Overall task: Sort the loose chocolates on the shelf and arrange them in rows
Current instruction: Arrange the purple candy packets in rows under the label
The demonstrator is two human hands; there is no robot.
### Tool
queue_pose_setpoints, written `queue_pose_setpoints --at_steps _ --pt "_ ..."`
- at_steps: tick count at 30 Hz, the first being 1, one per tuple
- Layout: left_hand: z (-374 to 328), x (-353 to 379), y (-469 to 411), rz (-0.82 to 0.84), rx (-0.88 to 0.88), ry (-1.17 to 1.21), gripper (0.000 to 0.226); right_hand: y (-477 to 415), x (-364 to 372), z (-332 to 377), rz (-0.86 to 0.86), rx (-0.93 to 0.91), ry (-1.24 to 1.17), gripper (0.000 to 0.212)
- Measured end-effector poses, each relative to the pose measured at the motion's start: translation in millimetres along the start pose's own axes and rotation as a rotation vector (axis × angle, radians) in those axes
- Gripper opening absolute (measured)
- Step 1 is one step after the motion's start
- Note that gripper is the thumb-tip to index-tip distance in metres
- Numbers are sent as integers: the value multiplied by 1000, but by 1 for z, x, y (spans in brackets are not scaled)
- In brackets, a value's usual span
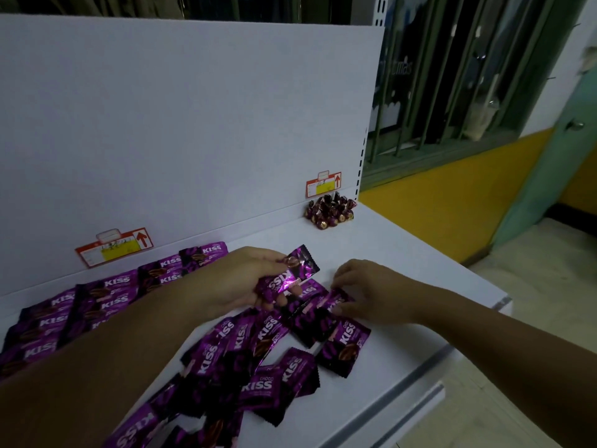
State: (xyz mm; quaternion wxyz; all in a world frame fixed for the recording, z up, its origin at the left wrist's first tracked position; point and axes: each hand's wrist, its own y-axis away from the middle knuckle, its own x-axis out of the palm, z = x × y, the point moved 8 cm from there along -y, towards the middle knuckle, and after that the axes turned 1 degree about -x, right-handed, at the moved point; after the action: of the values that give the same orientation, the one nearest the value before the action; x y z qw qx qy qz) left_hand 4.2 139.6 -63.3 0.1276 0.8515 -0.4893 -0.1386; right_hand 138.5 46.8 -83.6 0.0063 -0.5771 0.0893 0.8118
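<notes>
White shop shelf (403, 286) in a dim room, barred window off to the right. Purple Choco Kiss packets sit in overlapping rows (106, 295) along the back panel, with a loose heap (258, 360) in front. The left hand (239, 279) grips a lifted packet (290, 273). Just beside it, the right hand (365, 286) pinches another packet (336, 297) lying on the heap. A small pile of round wrapped chocolates (329, 210) sits in the far corner.

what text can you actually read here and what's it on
"KISS": purple back-row packets, and upside down on the packet in the left hand.
"CHOCO KISS": loose packets.
Red up-arrow sign: left price tag, right price tag; their print is too small to read.
"mas": tail of a faint word on the window glass.
Pile of round chocolates: nothing readable.
</notes>
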Motion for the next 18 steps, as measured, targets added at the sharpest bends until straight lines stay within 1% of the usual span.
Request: queue_pose_setpoints --at_steps 3,5,7,10,12,14,18 --pt "0 1 -2 -38 -10 62 21 -2 -5 -9 -40 66 -168 32" --pt "0 0 -5 -63 -14 127 21 -2 -8 -20 -60 99 -384 20" --pt "1 -4 -7 -96 -13 185 21 0 -12 -32 -86 112 -635 18" --pt "1 -7 -5 -103 -19 194 22 -1 -25 -47 -176 136 -851 15" --pt "2 -10 -1 -109 -14 163 23 -5 -31 -44 -195 128 -1031 14" --pt "2 -18 6 -157 -4 141 20 -14 -30 -29 -125 92 -1185 11" --pt "7 -39 25 -250 23 183 21 -32 -25 12 47 -5 -1349 12"
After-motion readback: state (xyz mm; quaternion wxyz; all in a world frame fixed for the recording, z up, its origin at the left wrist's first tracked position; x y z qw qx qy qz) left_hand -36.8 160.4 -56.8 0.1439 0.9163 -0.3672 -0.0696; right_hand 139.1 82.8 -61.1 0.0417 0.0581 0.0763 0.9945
